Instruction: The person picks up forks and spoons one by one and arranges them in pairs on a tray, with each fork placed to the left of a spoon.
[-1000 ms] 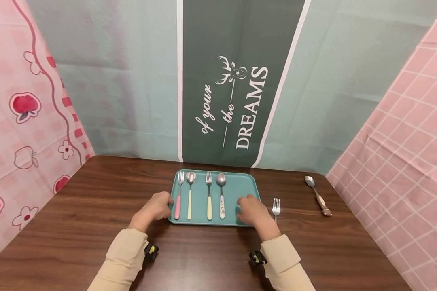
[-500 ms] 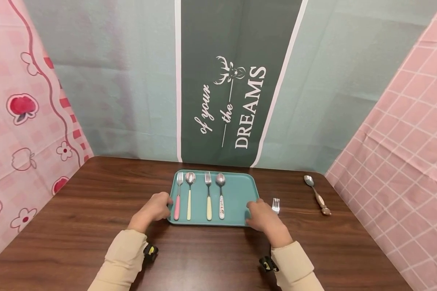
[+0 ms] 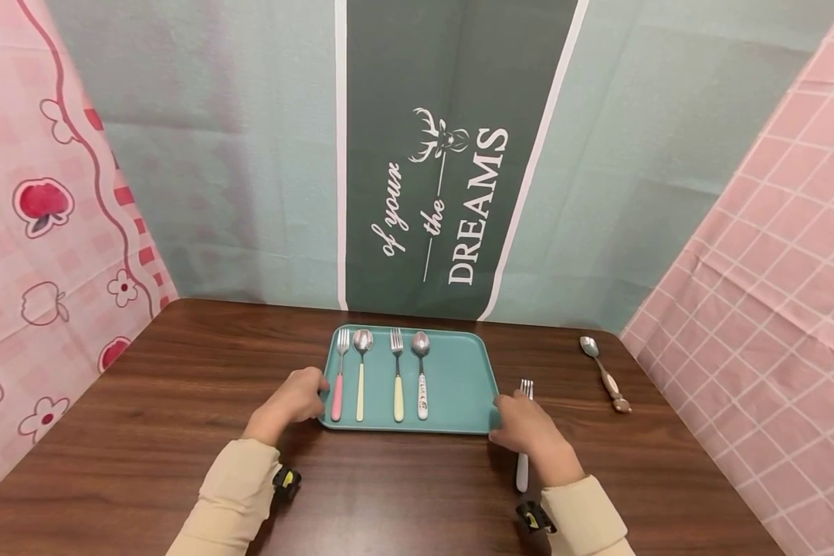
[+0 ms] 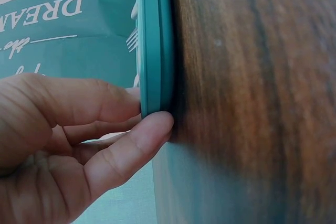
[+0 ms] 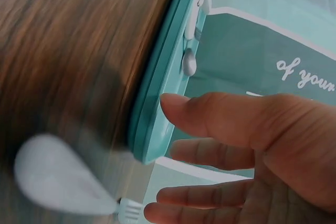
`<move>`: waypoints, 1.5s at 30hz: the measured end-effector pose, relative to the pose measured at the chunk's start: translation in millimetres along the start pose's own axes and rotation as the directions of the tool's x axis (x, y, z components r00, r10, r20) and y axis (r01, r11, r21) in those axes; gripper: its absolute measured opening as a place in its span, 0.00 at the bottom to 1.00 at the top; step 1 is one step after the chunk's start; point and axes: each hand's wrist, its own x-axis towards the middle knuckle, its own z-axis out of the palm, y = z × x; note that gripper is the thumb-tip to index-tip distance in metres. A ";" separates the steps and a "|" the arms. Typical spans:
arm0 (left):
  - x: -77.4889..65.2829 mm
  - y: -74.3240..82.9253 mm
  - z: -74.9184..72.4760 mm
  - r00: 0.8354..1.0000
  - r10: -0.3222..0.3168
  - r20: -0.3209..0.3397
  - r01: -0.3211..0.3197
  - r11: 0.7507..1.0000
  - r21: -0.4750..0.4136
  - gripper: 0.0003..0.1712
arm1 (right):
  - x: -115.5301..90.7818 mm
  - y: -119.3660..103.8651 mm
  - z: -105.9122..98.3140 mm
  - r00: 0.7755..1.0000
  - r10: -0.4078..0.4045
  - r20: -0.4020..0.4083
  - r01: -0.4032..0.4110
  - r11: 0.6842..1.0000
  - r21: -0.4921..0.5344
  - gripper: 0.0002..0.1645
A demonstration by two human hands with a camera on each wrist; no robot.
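A teal tray (image 3: 452,386) lies on the table, carrying a pink-handled fork (image 3: 338,386), a spoon with a slim yellow handle (image 3: 361,386), a yellow-handled fork (image 3: 398,390) and a spoon with a patterned white handle (image 3: 422,390). My left hand (image 3: 299,398) pinches its near left corner, thumb and index finger on either side of the rim in the left wrist view. At the near right corner is my right hand (image 3: 528,425); the right wrist view shows its thumb (image 5: 178,111) at the rim and the other fingers spread apart. A white-handled fork (image 3: 523,472) lies under this hand, partly hidden.
A spoon with a brown, shaped handle (image 3: 611,386) lies farther right on the wooden table (image 3: 389,494). Cloth hangings stand behind the table and at both sides, close to its edges.
My right hand has moved right, from over the tray's right part to its near right corner, now covering the middle of the white-handled fork. The left hand stays at its corner.
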 end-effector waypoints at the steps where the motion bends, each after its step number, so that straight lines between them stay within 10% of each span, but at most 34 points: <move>1: -0.2 0.2 -0.1 1.000 0.006 -0.005 -0.006 1.000 0.003 0.14 | -1.0 1.8 -0.3 1.000 0.002 0.001 -0.002 1.000 0.009 0.21; 45: -3.8 0.8 -0.4 0.998 0.039 -0.041 -0.039 0.999 0.001 0.13 | -20.2 29.0 8.3 0.988 0.086 0.127 -0.100 0.990 0.104 0.18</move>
